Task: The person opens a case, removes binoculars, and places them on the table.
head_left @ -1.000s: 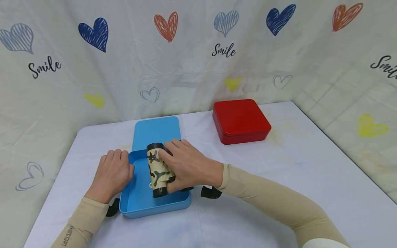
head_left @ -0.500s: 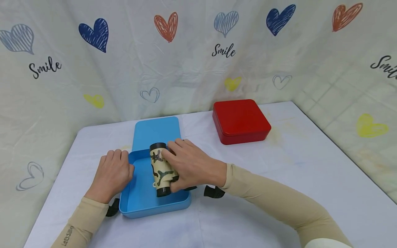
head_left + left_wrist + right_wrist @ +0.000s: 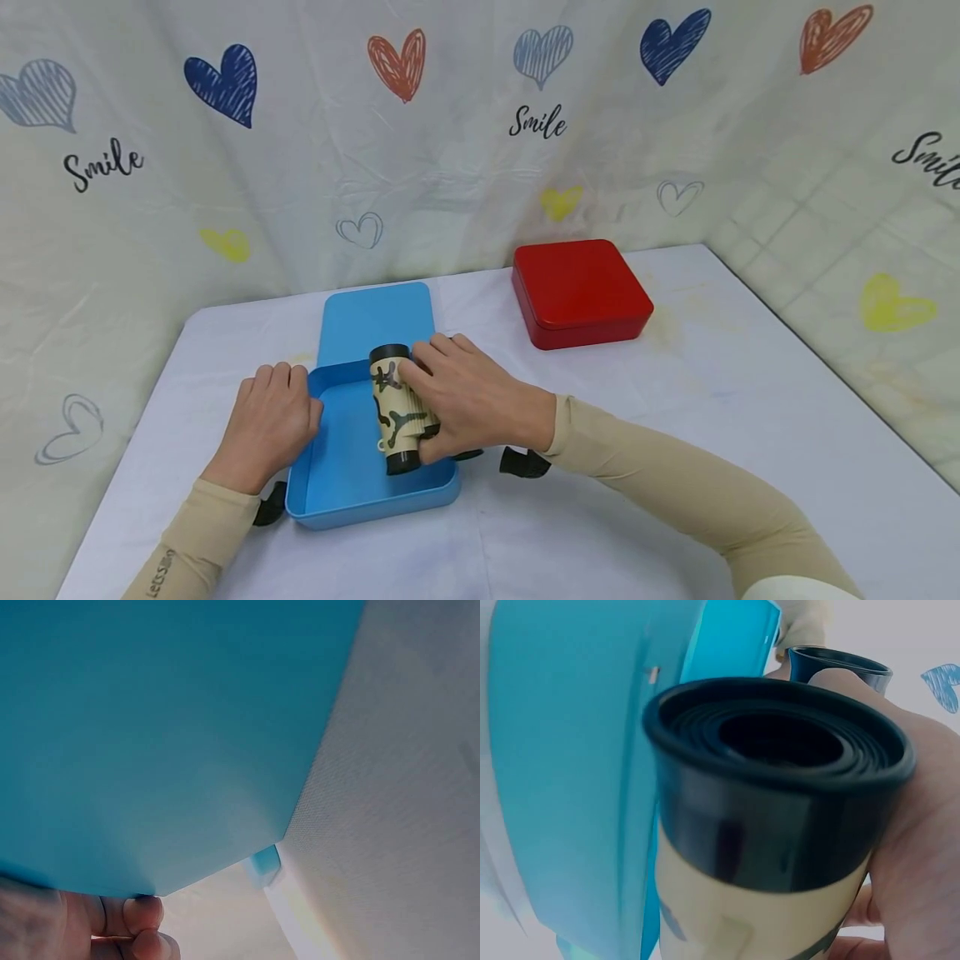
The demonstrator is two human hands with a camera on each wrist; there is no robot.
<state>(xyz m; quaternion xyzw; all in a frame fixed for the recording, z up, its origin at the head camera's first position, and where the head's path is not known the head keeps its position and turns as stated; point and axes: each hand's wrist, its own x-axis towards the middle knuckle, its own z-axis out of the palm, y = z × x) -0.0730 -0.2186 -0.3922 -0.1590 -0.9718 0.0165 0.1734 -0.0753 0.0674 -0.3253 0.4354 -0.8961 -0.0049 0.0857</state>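
Note:
My right hand (image 3: 480, 404) grips toy-like camouflage binoculars (image 3: 396, 400), beige with black ends, over the right half of the blue box (image 3: 337, 479). Up close in the right wrist view, one black-rimmed barrel (image 3: 780, 832) fills the middle, and the second barrel (image 3: 840, 664) shows behind it. The fingers on the far side of the binoculars are partly hidden. My left hand (image 3: 270, 421) holds the left wall of the blue box with curled fingers. From the left wrist, its fingertips (image 3: 142, 915) show at the edge of the blue wall (image 3: 150, 750).
A flat blue lid (image 3: 378, 321) lies behind the box. At the back right stands a closed red box (image 3: 581, 292). Both rest on a white-covered table (image 3: 600, 533), with a heart-printed cloth (image 3: 465, 167) hanging behind it.
My right hand has moved a little to the right with the binoculars. The left hand and the blue box have stayed in place.

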